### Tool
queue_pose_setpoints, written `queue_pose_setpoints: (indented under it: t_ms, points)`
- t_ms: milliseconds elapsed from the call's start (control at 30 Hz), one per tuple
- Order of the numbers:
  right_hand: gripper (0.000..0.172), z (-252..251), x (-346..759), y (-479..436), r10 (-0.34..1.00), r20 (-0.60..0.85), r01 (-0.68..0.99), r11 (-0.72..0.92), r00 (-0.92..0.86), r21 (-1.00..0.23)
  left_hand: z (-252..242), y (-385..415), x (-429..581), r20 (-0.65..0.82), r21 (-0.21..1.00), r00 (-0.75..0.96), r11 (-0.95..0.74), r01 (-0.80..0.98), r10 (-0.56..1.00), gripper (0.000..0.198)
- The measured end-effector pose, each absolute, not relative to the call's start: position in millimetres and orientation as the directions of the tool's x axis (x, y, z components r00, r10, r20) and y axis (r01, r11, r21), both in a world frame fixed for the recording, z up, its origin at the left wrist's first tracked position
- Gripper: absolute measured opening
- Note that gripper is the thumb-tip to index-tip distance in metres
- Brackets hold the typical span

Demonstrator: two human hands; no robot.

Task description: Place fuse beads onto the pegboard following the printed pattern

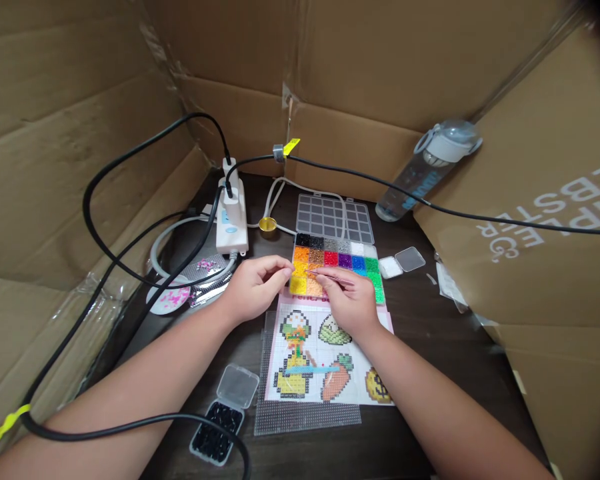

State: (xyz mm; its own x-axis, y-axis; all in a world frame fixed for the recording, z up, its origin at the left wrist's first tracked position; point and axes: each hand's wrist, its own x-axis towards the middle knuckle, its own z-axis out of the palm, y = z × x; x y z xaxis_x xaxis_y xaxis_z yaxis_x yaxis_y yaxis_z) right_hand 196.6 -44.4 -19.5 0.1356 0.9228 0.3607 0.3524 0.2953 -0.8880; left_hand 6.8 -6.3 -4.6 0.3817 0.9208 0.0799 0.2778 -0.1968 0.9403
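Observation:
My right hand point(349, 301) is closed on thin tweezers point(325, 275) whose tip reaches over the orange and yellow cells of a tray of coloured beads point(360, 261). My left hand point(256, 285) rests curled at the tray's left edge, thumb and fingers pinched together; whether anything is in them I cannot make out. Below the hands lies a clear pegboard point(310, 413) over a pattern sheet point(330, 390) with pixel pictures of a chick, a carrot and a coin.
The bead tray's clear lid point(334, 217) lies open behind. A small box of black beads point(219, 427) is at the front left, a small white-bead box point(390, 267) to the right. A power strip point(233, 223), black cables, a water bottle point(425, 173) and cardboard walls surround the dark table.

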Motion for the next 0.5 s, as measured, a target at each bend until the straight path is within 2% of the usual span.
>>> queue_pose_setpoints:
  t_ms: [333, 500]
  points:
    - [0.01, -5.8, 199.2, -48.9, 0.925, 0.292, 0.249, 0.231, 0.245, -0.941, -2.8, -6.6, 8.4, 0.101, 0.935, 0.364, -0.213, 0.282, 0.926, 0.021]
    - [0.008, 25.3, 216.9, -57.7, 0.851, 0.351, 0.249, 0.27, 0.391, -0.93, -3.1, -4.7, 7.7, 0.122, 0.903, 0.314, -0.237, 0.358, 0.942, 0.028]
